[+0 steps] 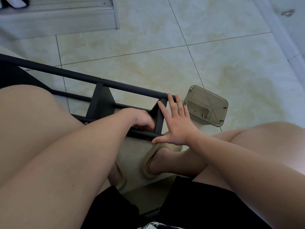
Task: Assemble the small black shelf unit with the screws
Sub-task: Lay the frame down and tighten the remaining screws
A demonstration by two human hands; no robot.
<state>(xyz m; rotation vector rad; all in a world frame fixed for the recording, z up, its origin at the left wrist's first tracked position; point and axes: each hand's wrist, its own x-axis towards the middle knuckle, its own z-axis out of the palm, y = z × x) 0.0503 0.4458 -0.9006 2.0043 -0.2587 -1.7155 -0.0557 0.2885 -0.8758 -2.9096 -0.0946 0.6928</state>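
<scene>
Two hands work the small black shelf unit [101,100], which lies on its side on the tiled floor [148,52] between your knees. Your right hand [178,124] is spread flat, fingers straight, pressing against the end panel [160,116] and touching the upper rail [82,76]; it grips nothing. Your left hand [142,119] reaches inside the frame with fingers curled near that panel's lower corner; whether it pinches a screw or a tool cannot be told. A clear plastic tub [206,103] holding a few screws [203,115] sits just beside the frame's end. A fastener appears to be going in at the corner: brace the panel square to the rail with the flat palm, start the thread straight, and tighten fully only once it seats
</scene>
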